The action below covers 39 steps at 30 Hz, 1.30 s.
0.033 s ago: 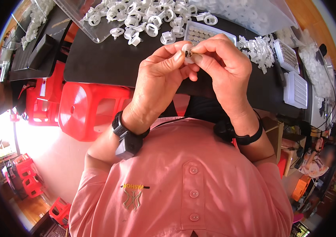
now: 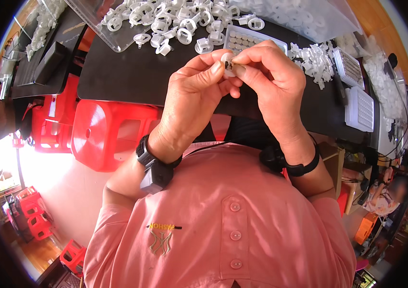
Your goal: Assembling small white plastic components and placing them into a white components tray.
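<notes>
My left hand (image 2: 195, 89) pinches a small round white plastic part (image 2: 226, 57) between thumb and fingers, holding it above the near edge of the black table. My right hand (image 2: 276, 84) is closed on the same part from the other side, thumb and forefinger pressed at its dark middle opening. Whether a smaller piece sits between those right fingertips is hidden. Beyond the hands lies a heap of similar white round plastic parts (image 2: 185, 36). Just behind my right fingers is a white tray (image 2: 280, 46) holding rows of small round discs.
Small white plastic pieces (image 2: 315, 62) are piled right of the tray, near more white trays (image 2: 359, 109). A clear bin (image 2: 304, 19) of white parts stands at the back. Red stools (image 2: 93, 137) are at left below the black table (image 2: 117, 77). Another person (image 2: 386, 197) is far right.
</notes>
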{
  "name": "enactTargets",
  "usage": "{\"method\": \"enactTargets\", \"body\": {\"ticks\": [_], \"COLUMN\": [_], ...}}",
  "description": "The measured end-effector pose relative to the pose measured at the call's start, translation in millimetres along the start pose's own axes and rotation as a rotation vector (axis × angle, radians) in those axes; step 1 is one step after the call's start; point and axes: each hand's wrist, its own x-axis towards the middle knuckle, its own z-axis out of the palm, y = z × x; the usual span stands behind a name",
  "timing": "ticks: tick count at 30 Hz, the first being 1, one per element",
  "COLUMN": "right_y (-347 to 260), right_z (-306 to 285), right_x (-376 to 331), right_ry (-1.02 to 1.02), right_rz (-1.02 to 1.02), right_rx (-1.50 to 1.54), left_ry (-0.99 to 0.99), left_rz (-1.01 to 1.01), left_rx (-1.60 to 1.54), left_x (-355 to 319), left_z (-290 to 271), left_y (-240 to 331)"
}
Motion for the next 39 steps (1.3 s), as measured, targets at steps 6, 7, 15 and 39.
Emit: {"method": "enactTargets", "body": {"ticks": [6, 7, 15, 39], "right_y": [-3.5, -5.3, -5.8, -0.6], "right_z": [-1.3, -1.7, -6.1, -13.2], "right_x": [1.1, 2.2, 5.8, 17.8], "right_ry": [0.000, -0.006, -0.046, -0.121], "right_rz": [0.017, 0.113, 0.263, 0.566], "right_rx": [-0.042, 0.016, 0.132, 0.417], "left_ry": [0.030, 0.045, 0.057, 0.068], "left_rz": [-0.020, -0.016, -0.028, -0.026], "left_rx": [0.066, 0.093, 0.109, 0.092], "left_x": [0.1, -0.2, -1.4, 3.6], "left_z": [2.4, 4.6, 5.4, 2.5], "left_y": [0.5, 1.2, 1.5, 0.7]}}
